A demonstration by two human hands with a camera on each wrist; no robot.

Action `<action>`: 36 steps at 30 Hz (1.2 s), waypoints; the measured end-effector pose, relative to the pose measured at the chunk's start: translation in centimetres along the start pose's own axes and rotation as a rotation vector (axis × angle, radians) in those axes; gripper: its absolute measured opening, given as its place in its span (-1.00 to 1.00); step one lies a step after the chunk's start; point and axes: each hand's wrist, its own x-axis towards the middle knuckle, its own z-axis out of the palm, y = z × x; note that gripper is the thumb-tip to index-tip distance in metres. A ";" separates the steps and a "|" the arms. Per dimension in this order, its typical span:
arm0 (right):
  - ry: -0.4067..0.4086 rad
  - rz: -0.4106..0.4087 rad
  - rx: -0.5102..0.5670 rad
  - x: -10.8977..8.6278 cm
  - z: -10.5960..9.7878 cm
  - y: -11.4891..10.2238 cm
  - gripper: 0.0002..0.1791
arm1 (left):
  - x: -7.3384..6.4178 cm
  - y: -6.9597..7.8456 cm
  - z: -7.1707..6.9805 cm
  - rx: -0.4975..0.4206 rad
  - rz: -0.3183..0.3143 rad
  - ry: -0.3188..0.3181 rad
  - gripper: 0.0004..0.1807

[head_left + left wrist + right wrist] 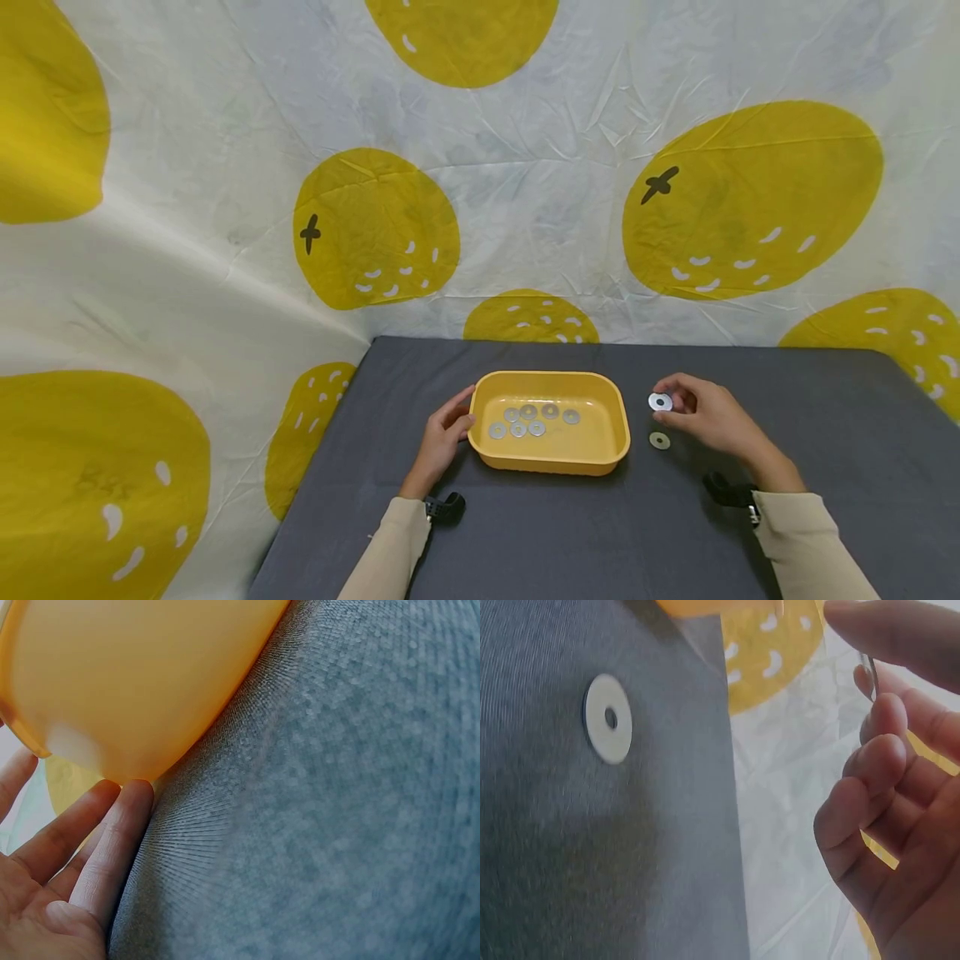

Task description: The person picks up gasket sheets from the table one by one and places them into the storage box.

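A yellow plastic tray (555, 457) stands on the dark cloth, with several flat metal washers (550, 411) lying spread on its bottom. At its left end my left hand (441, 437) rests against the outer wall; in the left wrist view, nearly straight fingers (112, 862) touch the tray's side. Right of the tray, my right hand (708, 417) pinches a shiny washer (660, 402) between thumb and fingers, held above the cloth. In the right wrist view that washer shows edge-on. One more washer (659, 441) lies flat on the cloth just below the right hand.
A dark grey cloth (570, 533) covers the table. Behind and to the left hangs a white sheet (525, 217) printed with big yellow fruit. Each wrist wears a black strap with a small device (447, 508).
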 end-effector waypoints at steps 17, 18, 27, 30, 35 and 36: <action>0.046 -0.062 -0.010 0.3 1.5 -2.8 -0.61 | 0.8 -2.4 0.0 0.019 0.018 0.057 -0.46; 0.043 -0.065 -0.009 0.3 1.5 -3.0 -0.62 | 0.8 -2.5 0.0 0.020 0.020 0.057 -0.46; 0.039 -0.130 0.011 0.5 2.5 -4.5 -0.65 | 0.7 -2.5 0.0 0.014 0.028 0.043 -0.45; 0.043 -0.154 0.027 0.7 3.0 -4.8 -0.66 | 0.7 -2.7 0.0 0.012 0.026 0.039 -0.43; 0.017 -0.163 0.043 1.2 3.8 -5.5 -0.67 | 0.7 -2.7 0.0 0.014 0.012 0.051 -0.45; 0.011 -0.167 0.046 1.3 3.9 -5.6 -0.67 | 0.7 -2.6 0.0 0.018 0.009 0.054 -0.46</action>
